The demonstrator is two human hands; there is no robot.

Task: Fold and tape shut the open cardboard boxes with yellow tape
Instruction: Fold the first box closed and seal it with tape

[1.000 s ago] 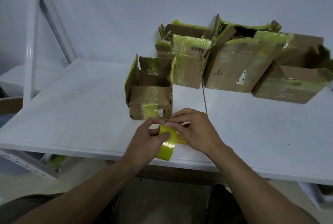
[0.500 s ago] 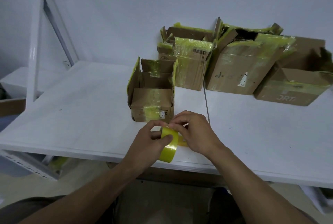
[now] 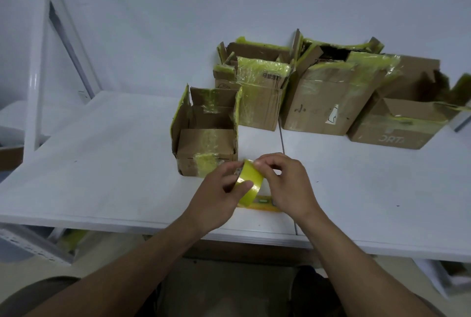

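Your tape roll [image 3: 251, 177] is glossy yellow film. At twelve o'clock, the open box [image 3: 206, 146] is matt brown cardboard with wrinkled shiny patches. Your tabletop [image 3: 102, 163] looks smooth, matt white.

— How are the arms lying?

— Both bare forearms are reaching forward from the lower corners and angling inward, so the hands are meeting in the middle.

— What is the left hand [image 3: 216, 199] doing?

— It is gripping the tape roll [image 3: 251, 183] from the left, with its thumb pressing across the outer band and its fingers curling round the far side.

— And the right hand [image 3: 288, 186]?

— It is arching over from the right, knuckles up, its curled fingertips [image 3: 258, 163] pinching at the roll's top edge, just beside the left index finger.
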